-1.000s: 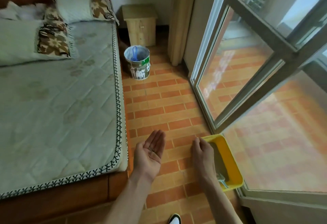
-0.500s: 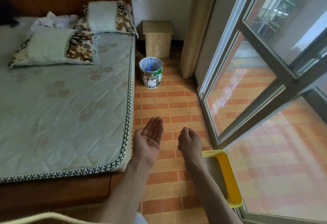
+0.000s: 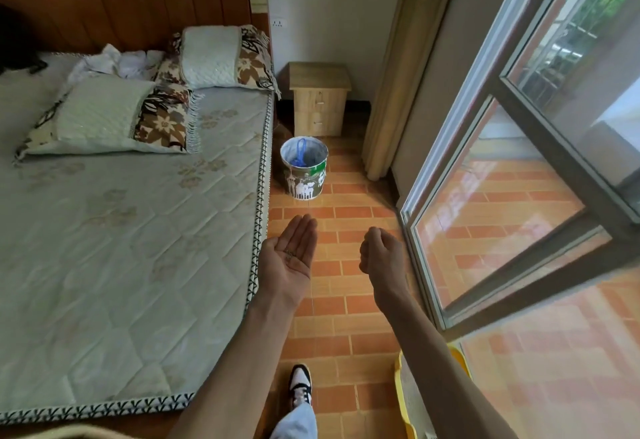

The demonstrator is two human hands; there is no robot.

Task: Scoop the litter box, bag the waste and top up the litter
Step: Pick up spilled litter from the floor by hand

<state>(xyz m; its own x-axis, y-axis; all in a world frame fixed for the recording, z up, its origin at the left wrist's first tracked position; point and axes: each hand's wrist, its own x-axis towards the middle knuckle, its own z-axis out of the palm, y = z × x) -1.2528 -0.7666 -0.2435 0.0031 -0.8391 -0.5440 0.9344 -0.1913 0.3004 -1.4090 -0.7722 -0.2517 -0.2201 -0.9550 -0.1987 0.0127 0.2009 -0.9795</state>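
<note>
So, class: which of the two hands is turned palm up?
The left hand, beside the bed, lies flat with small bits on its palm; the right hand shows its back, fingers curled.

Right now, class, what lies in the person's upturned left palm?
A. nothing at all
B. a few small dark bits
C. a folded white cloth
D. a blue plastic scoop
B: the left hand is held flat, palm up, over the orange brick-pattern tiled floor, with a few small dark bits resting on it; what they are is too small to tell.
</note>
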